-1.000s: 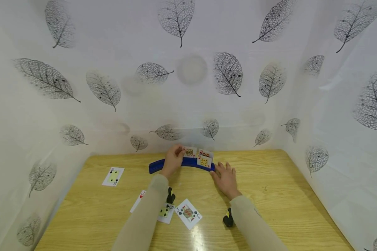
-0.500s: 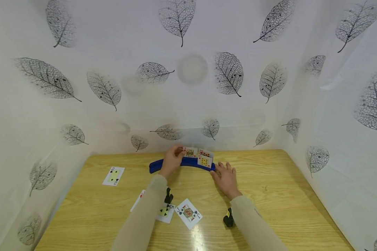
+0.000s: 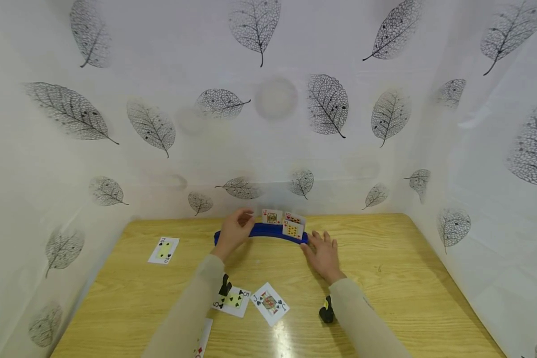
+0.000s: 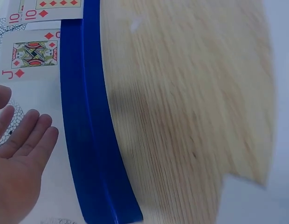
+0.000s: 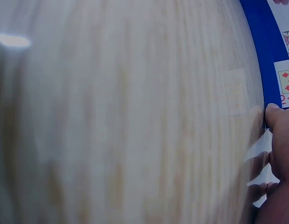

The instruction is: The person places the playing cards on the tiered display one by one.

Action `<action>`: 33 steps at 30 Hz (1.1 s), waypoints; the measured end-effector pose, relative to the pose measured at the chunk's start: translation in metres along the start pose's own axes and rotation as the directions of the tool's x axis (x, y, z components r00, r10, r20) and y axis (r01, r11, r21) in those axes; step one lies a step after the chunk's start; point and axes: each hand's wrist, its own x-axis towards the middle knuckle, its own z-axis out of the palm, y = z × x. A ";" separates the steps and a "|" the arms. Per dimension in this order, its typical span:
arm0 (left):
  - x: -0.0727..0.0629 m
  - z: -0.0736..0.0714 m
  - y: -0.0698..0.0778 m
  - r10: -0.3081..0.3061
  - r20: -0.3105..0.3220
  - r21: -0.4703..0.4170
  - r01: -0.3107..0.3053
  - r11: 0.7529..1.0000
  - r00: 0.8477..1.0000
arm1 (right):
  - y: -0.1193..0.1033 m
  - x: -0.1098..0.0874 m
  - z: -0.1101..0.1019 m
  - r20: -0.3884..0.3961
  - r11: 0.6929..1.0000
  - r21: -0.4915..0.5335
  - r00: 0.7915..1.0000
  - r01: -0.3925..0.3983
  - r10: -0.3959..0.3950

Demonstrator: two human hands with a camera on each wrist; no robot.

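A curved blue card holder stands at the back of the table. In it stand a jack of diamonds, a ten of diamonds and another red ten behind that one. My left hand is at the holder's left part, just left of the jack. Its fingers are apart from the card and hold nothing, as the left wrist view shows. At the holder's right end rests my right hand, its thumb touching the blue end and its other fingers spread toward the back.
Face up on the table lie a black two at the left, a five of clubs and a jack of spades nearer the front. The left sleeve partly covers a red card. A leaf-patterned curtain encloses the back and sides.
My left hand has let go of the jack of diamonds and moved left, its sleeve now covering the jack of hearts and uncovering more of the five. My right hand has stayed in place.
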 end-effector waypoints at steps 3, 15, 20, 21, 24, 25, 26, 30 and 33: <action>-0.005 -0.007 -0.003 0.037 0.001 0.051 -0.037 0.998 0.999 | 0.001 0.000 0.001 -0.003 1.000 0.005 1.000 0.002 -0.002; -0.037 -0.048 -0.015 0.107 0.095 0.180 -0.123 0.976 0.990 | 0.001 0.002 0.001 -0.003 1.000 -0.012 1.000 0.007 -0.007; -0.057 -0.067 -0.019 0.132 0.125 0.233 -0.159 0.959 0.983 | 0.002 0.003 0.002 0.006 1.000 -0.019 1.000 0.004 -0.004; -0.061 -0.070 -0.020 0.139 0.129 0.245 -0.167 0.955 0.982 | 0.003 0.003 0.002 0.006 1.000 -0.021 1.000 0.004 -0.004; -0.075 -0.081 -0.024 0.150 0.146 0.276 -0.186 0.943 0.978 | 0.003 0.003 0.003 0.012 1.000 -0.019 1.000 0.000 0.000; -0.079 -0.084 -0.026 0.150 0.152 0.285 -0.188 0.940 0.977 | 0.003 0.003 0.003 0.012 1.000 -0.019 1.000 -0.001 0.002; -0.083 -0.087 -0.027 0.142 0.156 0.289 -0.182 0.940 0.978 | 0.003 0.003 0.003 0.011 1.000 -0.020 1.000 -0.003 0.003; -0.099 -0.098 -0.034 0.122 0.162 0.305 -0.168 0.937 0.979 | 0.003 0.002 0.002 0.005 1.000 -0.012 1.000 -0.004 0.004; -0.110 -0.104 -0.038 0.117 0.146 0.327 -0.159 0.932 0.982 | 0.002 0.001 0.002 0.004 1.000 -0.003 1.000 -0.006 0.006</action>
